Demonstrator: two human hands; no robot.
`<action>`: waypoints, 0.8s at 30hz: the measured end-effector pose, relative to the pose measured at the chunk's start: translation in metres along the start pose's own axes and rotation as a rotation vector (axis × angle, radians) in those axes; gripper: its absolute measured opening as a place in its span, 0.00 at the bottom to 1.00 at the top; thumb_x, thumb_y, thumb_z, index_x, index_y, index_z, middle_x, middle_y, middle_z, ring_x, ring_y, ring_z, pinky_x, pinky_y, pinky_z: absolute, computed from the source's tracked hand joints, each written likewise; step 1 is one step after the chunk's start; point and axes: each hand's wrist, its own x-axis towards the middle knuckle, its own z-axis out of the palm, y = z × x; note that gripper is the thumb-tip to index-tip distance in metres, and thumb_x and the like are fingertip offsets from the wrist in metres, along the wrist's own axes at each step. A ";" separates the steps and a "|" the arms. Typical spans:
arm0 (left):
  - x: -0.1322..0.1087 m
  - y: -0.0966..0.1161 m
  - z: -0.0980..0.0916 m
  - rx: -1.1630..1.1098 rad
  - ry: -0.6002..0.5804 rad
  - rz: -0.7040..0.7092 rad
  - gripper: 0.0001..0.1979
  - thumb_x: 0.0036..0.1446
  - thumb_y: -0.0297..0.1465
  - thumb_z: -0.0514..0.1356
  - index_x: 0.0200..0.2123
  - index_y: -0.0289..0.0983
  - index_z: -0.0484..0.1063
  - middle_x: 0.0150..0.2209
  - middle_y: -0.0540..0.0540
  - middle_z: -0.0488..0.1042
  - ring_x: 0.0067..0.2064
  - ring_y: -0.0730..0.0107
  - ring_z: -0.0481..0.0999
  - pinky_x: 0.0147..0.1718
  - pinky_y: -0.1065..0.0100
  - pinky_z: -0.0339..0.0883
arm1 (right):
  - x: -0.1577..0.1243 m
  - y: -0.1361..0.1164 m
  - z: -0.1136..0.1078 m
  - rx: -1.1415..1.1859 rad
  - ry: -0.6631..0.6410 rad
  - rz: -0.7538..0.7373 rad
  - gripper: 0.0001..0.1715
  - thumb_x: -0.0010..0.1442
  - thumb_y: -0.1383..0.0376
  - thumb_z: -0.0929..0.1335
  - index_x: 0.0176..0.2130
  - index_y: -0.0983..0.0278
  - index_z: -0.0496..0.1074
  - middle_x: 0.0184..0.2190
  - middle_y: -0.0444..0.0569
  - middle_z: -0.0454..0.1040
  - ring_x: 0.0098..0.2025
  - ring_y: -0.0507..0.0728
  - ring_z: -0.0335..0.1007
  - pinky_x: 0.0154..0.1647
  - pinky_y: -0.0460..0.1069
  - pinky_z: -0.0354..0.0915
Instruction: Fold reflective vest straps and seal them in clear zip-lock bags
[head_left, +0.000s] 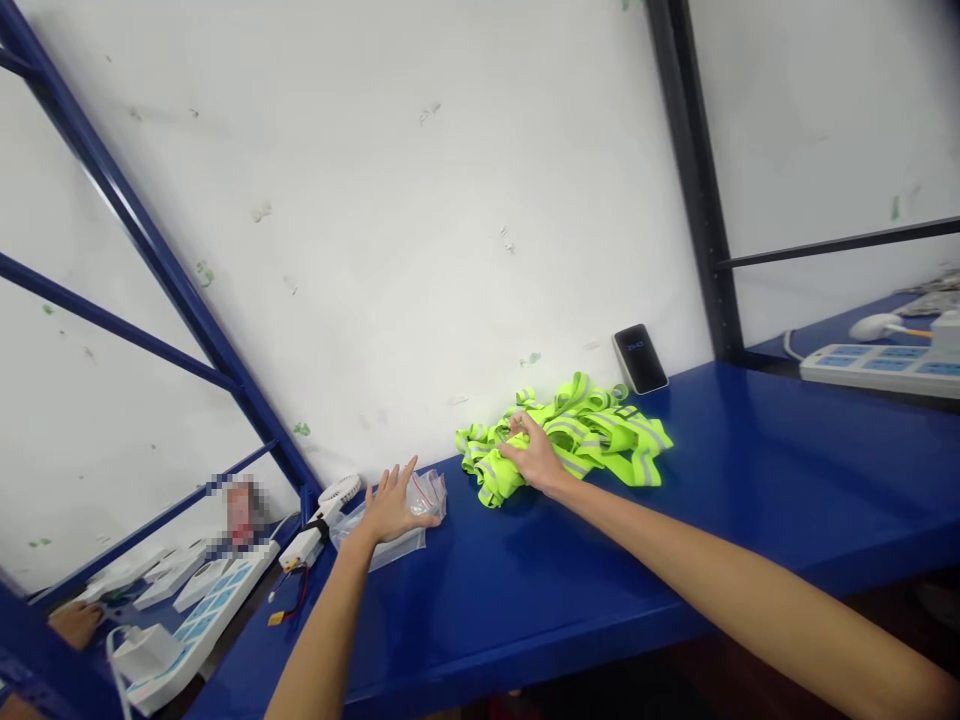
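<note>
Workbench (675,530), blue, crosses the lower frame. At lower centre-left, left hand (394,505) lies on clear plastic bags (431,490), fingers spread open. At centre, right hand (534,458) curls its fingers, gripping a pile of neon-yellow reflective straps (600,435). Behind, phone (640,358) leans on the wall.

1 head-worn view, tilted, forward and down onto the blue shelf (750,480) (near, from above), white wall (450,200) behind

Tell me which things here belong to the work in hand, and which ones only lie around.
In hand:
- left hand lying flat on the clear plastic bags
- right hand on the neon yellow reflective straps

Lying about:
- phone leaning on the wall
- white fan
- power strip at far right
- second power strip at left
</note>
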 end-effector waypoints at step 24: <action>-0.030 0.142 -0.045 -0.776 0.263 0.322 0.55 0.45 0.43 0.68 0.68 0.43 0.37 0.56 0.37 0.66 0.58 0.52 0.66 0.56 0.52 0.59 | 0.003 -0.053 -0.028 -0.018 -0.008 -0.328 0.03 0.57 0.65 0.64 0.32 0.61 0.67 0.31 0.46 0.70 0.37 0.57 0.66 0.45 0.51 0.60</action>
